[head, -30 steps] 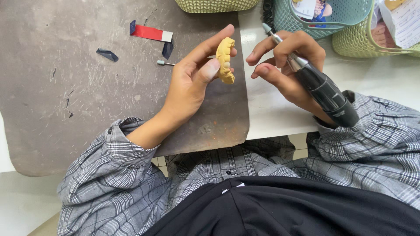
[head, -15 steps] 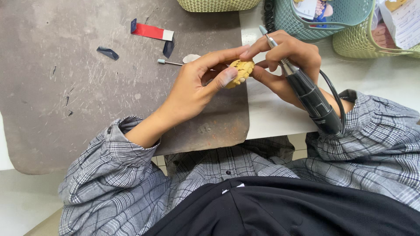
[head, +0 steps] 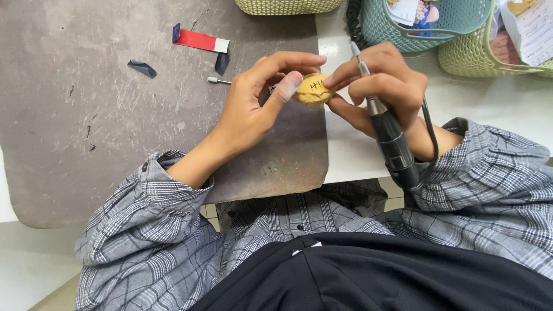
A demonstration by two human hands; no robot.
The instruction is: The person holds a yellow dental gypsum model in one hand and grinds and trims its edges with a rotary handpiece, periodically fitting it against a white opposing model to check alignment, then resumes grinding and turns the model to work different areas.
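My left hand (head: 262, 101) pinches a small yellow plaster dental cast (head: 313, 91) between thumb and fingers, over the right edge of a dark grey work mat (head: 103, 115). My right hand (head: 380, 86) grips a black and silver rotary handpiece (head: 387, 129) like a pen, its tip pointing up and away. The right index finger and thumb also touch the cast. A black cable runs from the handpiece past my right wrist.
A red and white strip (head: 200, 40), dark scraps (head: 141, 68) and a small bur (head: 219, 81) lie on the mat. Woven baskets stand at the back: a yellow-green one (head: 288, 6), a teal one (head: 426, 29) and a light green one (head: 507, 52) with papers.
My hands have come together; the cast has turned from its edge to its flat marked side, and my right fingers now touch it. The handpiece stands steeper.
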